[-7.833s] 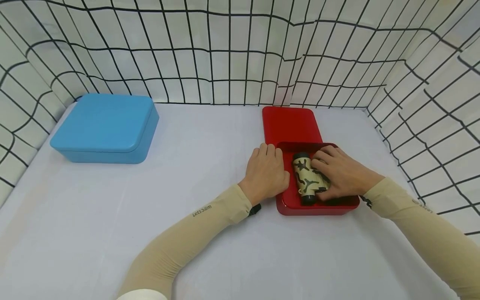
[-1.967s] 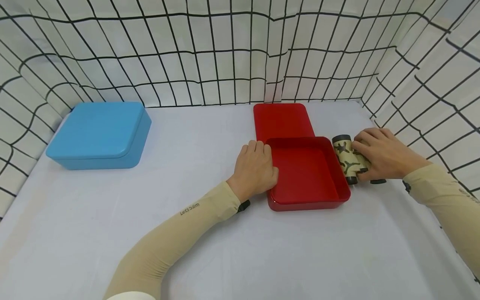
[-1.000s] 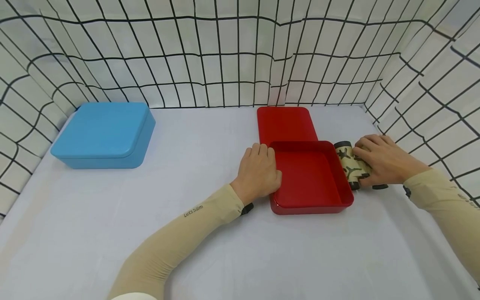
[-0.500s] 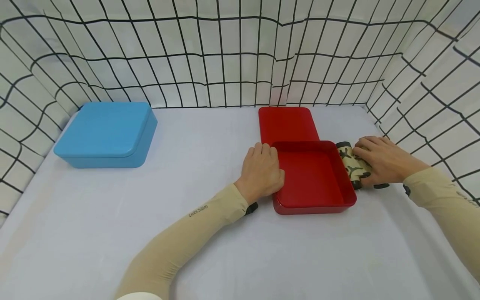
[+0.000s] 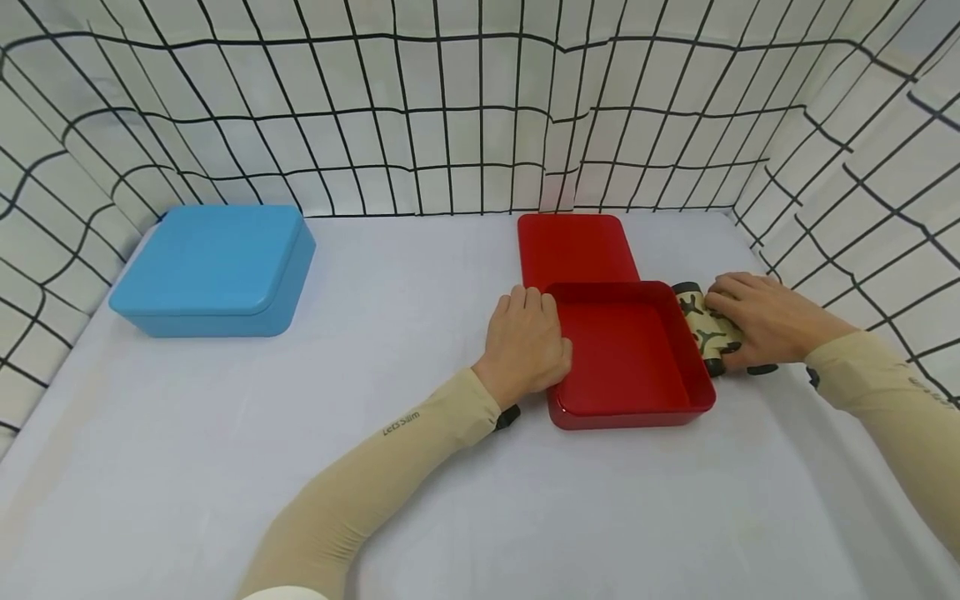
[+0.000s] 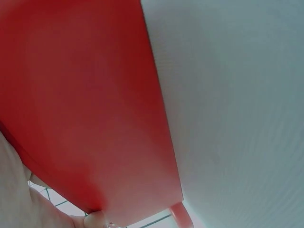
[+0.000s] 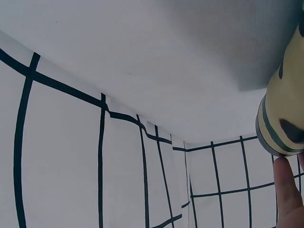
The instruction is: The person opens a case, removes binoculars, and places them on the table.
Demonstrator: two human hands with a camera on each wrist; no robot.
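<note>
Camouflage-patterned binoculars (image 5: 703, 327) with black ends lie on the white surface, just right of an open red box (image 5: 618, 354). My right hand (image 5: 772, 321) grips them from the right and covers much of the far barrel. In the right wrist view one barrel of the binoculars (image 7: 285, 109) shows at the edge, a finger (image 7: 286, 183) against its end. My left hand (image 5: 525, 342) holds the left wall of the red box, fingers curled at the rim. The left wrist view has the box's outer side wall (image 6: 90, 109) up close, with part of that hand (image 6: 19, 194) along its edge.
Behind the red box its lid (image 5: 576, 248) is laid back flat. A closed blue box (image 5: 213, 267) stands at the far left. White walls with a black grid (image 5: 450, 125) border the white tabletop (image 5: 420, 517) at the back and both sides.
Earlier the binoculars lay inside the red box; my right hand has carried them out to its right side. The left hand has stayed on the box. In the last second hardly anything moves.
</note>
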